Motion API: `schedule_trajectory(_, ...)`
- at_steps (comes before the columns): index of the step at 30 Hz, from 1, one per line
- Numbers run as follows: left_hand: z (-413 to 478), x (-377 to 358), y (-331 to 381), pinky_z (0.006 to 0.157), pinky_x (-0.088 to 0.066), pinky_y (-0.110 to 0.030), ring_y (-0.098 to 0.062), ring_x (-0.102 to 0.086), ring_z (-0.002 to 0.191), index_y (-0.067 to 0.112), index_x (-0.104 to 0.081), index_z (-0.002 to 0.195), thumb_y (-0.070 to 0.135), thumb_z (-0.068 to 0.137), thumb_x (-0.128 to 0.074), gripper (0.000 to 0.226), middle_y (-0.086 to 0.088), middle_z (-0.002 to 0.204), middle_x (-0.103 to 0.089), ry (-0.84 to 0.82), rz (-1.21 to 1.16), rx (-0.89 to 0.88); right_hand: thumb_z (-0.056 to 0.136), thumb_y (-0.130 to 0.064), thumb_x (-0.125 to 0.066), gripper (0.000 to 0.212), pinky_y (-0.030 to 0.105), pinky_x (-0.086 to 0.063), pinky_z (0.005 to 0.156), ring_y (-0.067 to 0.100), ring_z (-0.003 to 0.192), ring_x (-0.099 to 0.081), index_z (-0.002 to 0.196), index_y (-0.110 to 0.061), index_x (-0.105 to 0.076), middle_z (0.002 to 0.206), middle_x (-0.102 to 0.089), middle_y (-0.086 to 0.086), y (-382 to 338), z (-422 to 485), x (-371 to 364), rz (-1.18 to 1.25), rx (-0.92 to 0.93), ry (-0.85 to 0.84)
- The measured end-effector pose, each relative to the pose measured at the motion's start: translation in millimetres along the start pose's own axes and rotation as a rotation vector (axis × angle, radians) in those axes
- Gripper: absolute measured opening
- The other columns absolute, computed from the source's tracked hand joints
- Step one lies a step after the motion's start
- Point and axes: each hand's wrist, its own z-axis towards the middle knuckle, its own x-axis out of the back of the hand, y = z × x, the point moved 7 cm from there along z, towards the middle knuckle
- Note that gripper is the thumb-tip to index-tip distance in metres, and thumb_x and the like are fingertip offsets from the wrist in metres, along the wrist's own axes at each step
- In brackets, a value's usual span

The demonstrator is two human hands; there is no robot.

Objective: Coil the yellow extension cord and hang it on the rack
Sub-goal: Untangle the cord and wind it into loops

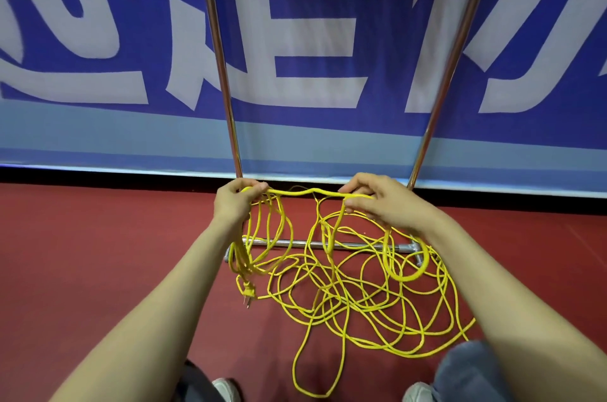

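Note:
The yellow extension cord (358, 293) lies mostly in a loose tangle on the red floor in front of me. My left hand (235, 203) grips several hanging loops of it, and the yellow plug (248, 291) dangles below those loops. My right hand (384, 201) pinches the cord about a forearm's length to the right. A short stretch of cord runs nearly level between the two hands. The metal rack (218, 50) stands right behind, its two shiny uprights rising out of the top of the view and its base bar (297, 243) lying on the floor under the cord.
A blue and white banner (305, 56) covers the wall behind the rack. My jeans and white shoes (226, 390) show at the bottom edge, close to the nearest cord loop. Red floor stretches to the left of the tangle.

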Motion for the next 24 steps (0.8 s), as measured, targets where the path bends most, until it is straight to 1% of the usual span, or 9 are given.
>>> schedule_trajectory(3, -0.1, -4.7, 1.0, 0.041, -0.02, -0.019, -0.011, -0.025, 0.038, 0.015, -0.068, 0.077, 0.018, 0.081, -0.076, 0.011, 0.001, 0.057, -0.059, -0.01, -0.005, -0.009, 0.097, -0.026, -0.051, 0.007, 0.028, -0.046, 0.047, 0.012, 0.046, -0.052, 0.097, -0.02, -0.055, 0.08, -0.071, -0.001, -3.7, -1.8, 5.7, -0.243, 0.056, 0.063)
schedule_trajectory(5, 1.2, -2.3, 4.5, 0.042, -0.022, -0.02, -0.011, -0.027, 0.039, 0.015, -0.069, 0.077, 0.019, 0.082, -0.076, 0.009, 0.001, 0.058, -0.06, 0.021, -0.003, -0.012, 0.097, -0.031, -0.048, 0.012, 0.031, -0.05, 0.062, 0.018, 0.066, -0.061, 0.095, -0.02, -0.054, 0.082, -0.068, 0.001, 0.5, -1.2, 9.1, -0.368, 0.074, 0.095)
schedule_trajectory(7, 4.2, 4.4, 3.3, 0.041, -0.024, -0.021, -0.011, -0.029, 0.039, 0.014, -0.069, 0.079, 0.019, 0.082, -0.076, 0.009, -0.003, 0.064, -0.061, 0.068, -0.027, 0.006, 0.092, -0.034, -0.057, 0.013, 0.03, -0.043, 0.079, 0.015, 0.091, -0.05, 0.094, -0.023, -0.063, 0.095, -0.052, -0.003, 1.6, 0.1, 20.0, -0.489, 0.129, 0.176)
schedule_trajectory(9, 7.0, 13.7, -2.6, 0.043, -0.027, -0.022, -0.008, -0.033, 0.035, 0.013, -0.068, 0.08, 0.019, 0.082, -0.076, 0.011, -0.005, 0.067, -0.061, 0.13, -0.036, 0.029, 0.085, -0.034, -0.067, 0.007, 0.031, -0.039, 0.082, 0.012, 0.091, -0.041, 0.09, -0.03, -0.07, 0.089, -0.041, -0.004, 1.0, 0.2, 28.6, -0.547, 0.144, 0.184)
schedule_trajectory(14, 7.5, 14.3, -12.7, 0.045, -0.027, -0.024, -0.012, -0.035, 0.042, 0.016, -0.068, 0.077, 0.025, 0.08, -0.077, 0.013, -0.004, 0.069, -0.064, 0.094, 0.082, 0.0, 0.093, -0.025, -0.052, 0.023, 0.032, -0.047, 0.079, 0.018, 0.1, -0.061, 0.108, -0.034, -0.068, 0.102, -0.07, -0.008, 10.5, -2.1, 22.1, -0.783, -0.048, 0.099)
schedule_trajectory(16, 4.6, 3.9, -8.5, 0.043, -0.027, -0.022, -0.011, -0.035, 0.039, 0.016, -0.068, 0.076, 0.025, 0.081, -0.076, 0.013, -0.001, 0.066, -0.064, 0.013, 0.149, -0.043, 0.091, -0.018, -0.046, 0.026, 0.03, -0.046, 0.074, 0.022, 0.089, -0.061, 0.103, -0.028, -0.066, 0.093, -0.07, -0.001, 12.3, -0.4, 11.3, -0.713, -0.043, 0.077)
schedule_trajectory(20, -2.0, -10.9, 2.8, 0.039, -0.024, -0.018, -0.006, -0.029, 0.034, 0.009, -0.069, 0.084, 0.021, 0.083, -0.075, 0.014, -0.004, 0.068, -0.062, -0.106, 0.146, -0.079, 0.088, -0.042, -0.055, 0.021, 0.03, -0.04, 0.064, 0.017, 0.069, -0.054, 0.084, -0.022, -0.059, 0.07, -0.06, -0.003, 19.7, 1.9, 10.1, -0.548, -0.075, 0.209)
schedule_trajectory(22, -6.6, -16.3, 7.6, 0.037, -0.022, -0.016, -0.005, -0.028, 0.035, 0.008, -0.069, 0.085, 0.019, 0.084, -0.074, 0.012, -0.006, 0.068, -0.062, -0.189, 0.134, -0.074, 0.091, -0.035, -0.057, 0.018, 0.029, -0.037, 0.062, 0.016, 0.067, -0.055, 0.1, -0.02, -0.056, 0.071, -0.061, -0.002, 28.9, 4.9, 15.2, -0.42, -0.097, 0.317)
schedule_trajectory(24, -13.0, -21.9, 11.5, 0.038, -0.02, -0.016, -0.005, -0.027, 0.037, 0.007, -0.068, 0.086, 0.018, 0.084, -0.073, 0.012, -0.003, 0.065, -0.059, -0.318, 0.147, -0.069, 0.095, -0.018, -0.049, 0.037, 0.03, -0.042, 0.062, 0.021, 0.078, -0.062, 0.13, -0.017, -0.038, 0.089, -0.068, 0.005, 45.4, 8.9, 19.2, -0.298, -0.191, 0.349)
